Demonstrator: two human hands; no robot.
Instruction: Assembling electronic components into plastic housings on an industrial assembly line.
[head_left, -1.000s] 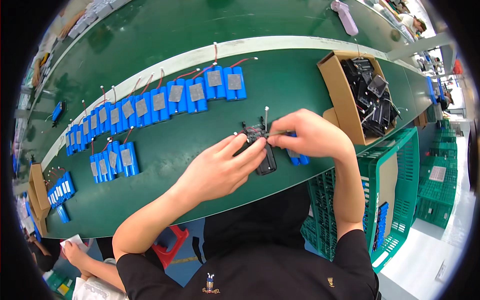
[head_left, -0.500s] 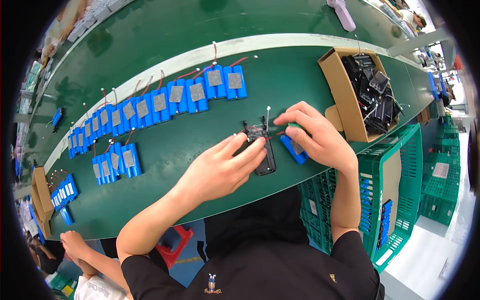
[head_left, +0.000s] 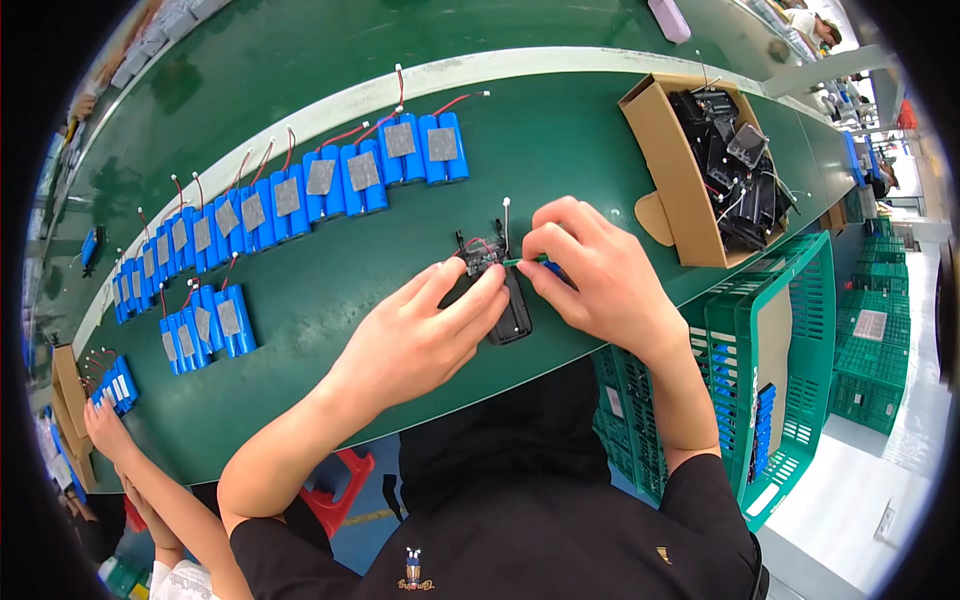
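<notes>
Housing [head_left: 512, 312], a small black plastic shell, lies on the green tabletop [head_left: 330, 300] just in front of the person, half covered by both hands. Beyond it, blue battery packs [head_left: 330, 185] with grey pads and red leads lie in a long curved row, a smaller cluster nearer the left edge. To the right, a cardboard box [head_left: 672, 175] holds a jumble of more black housings, and green crates [head_left: 760, 330] stand beside the tabletop's edge. Another person's hand [head_left: 105, 430] reaches in at the lower left.

The left hand [head_left: 420, 335] presses fingertips on the housing's upper end, grip closed loosely on it to steady it. The right hand [head_left: 590, 270] pinches a thin green piece [head_left: 520, 262], probably a small board, at the housing's top; a white-tipped wire [head_left: 507, 215] stands up just beside it.

Likely risks: the thin red leads at the housing could be trapped or pulled as the piece goes in, and if the left fingers ease off, the light shell could skid or tip under the right hand's push.
</notes>
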